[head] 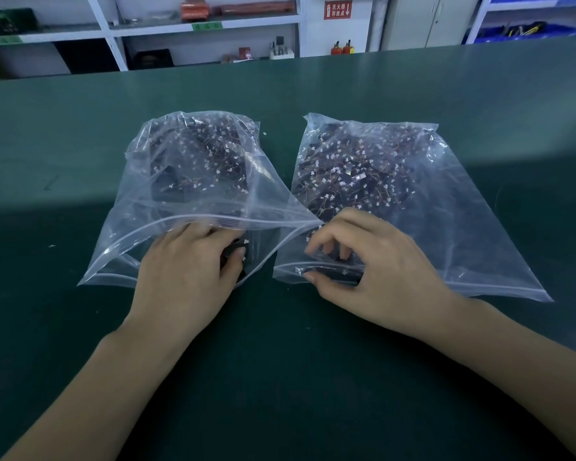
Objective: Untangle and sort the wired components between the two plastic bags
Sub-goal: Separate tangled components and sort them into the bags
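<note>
I am curling my left hand (187,271) round a dark wired component (236,251) inside the left bag's (120,247) open mouth. My right hand (369,264), fingers bent, is pinching the right bag's (463,234) zip edge. Both bags, packed with tangled components, are lying side by side, touching, on the green table (280,377).

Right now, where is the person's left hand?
In the head view, the left hand is low and left of centre, its fingers reaching into the open mouth of the left plastic bag, among dark wired components, beside the right plastic bag.
</note>
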